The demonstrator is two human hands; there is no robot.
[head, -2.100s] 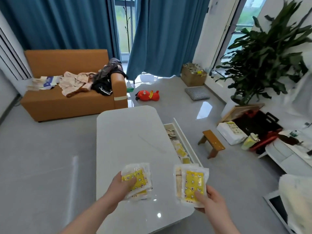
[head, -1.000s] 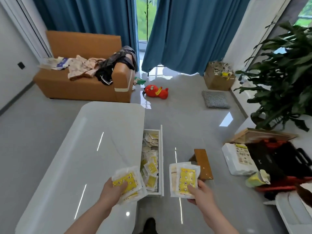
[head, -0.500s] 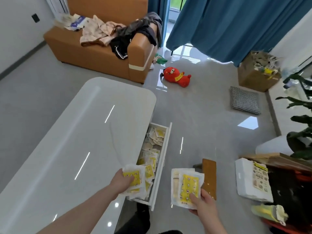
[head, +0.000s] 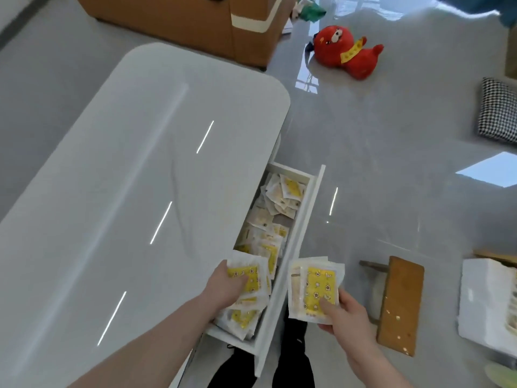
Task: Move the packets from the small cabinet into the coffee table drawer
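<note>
The white coffee table [head: 117, 191] has its side drawer [head: 300, 236] pulled open, and several yellow-and-white packets lie inside. My left hand [head: 223, 285] holds a small stack of packets [head: 251, 278] over the near end of the drawer, just above the ones lying there. My right hand [head: 345, 315] grips another stack of packets [head: 314, 287] to the right of the drawer front, over the floor. The small cabinet is out of view.
A low wooden stool [head: 398, 303] stands on the floor right of my right hand. A white box [head: 486, 301] sits at the right edge. A red plush toy [head: 347, 53], a checked cushion [head: 496, 110] and an orange sofa [head: 212, 21] lie farther off.
I have stepped up to the table and tilted the view down. My left hand has carried its packets from over the tabletop to over the open drawer. My right hand stays beside the drawer front.
</note>
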